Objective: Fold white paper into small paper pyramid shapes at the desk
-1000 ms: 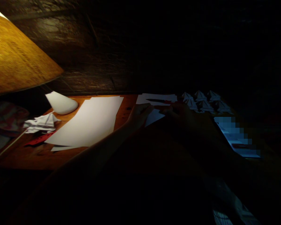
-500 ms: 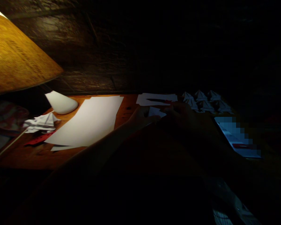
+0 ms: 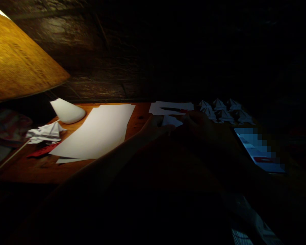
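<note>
The scene is very dark, lit only by a lamp at the left. My left hand (image 3: 154,129) and my right hand (image 3: 201,127) meet over the wooden table (image 3: 20,170), both closed on a small white piece of paper (image 3: 171,120) held between them. Only a corner of that paper shows above the fingers. Beyond the hands lies a flat white sheet (image 3: 170,108) with a dark object with a red end on it.
A stack of plain white sheets (image 3: 97,132) lies left of my hands. Several folded paper shapes (image 3: 223,110) sit at the back right. A crumpled folded paper (image 3: 46,132), a red scrap (image 3: 42,150), a white lamp base (image 3: 66,111) and an orange shade (image 3: 17,64) are at left. A printed sheet (image 3: 260,153) lies right.
The small paper between my hands shows less white than a second ago; the larger flap that lay towards me has been folded up or covered. Both hands stay close together.
</note>
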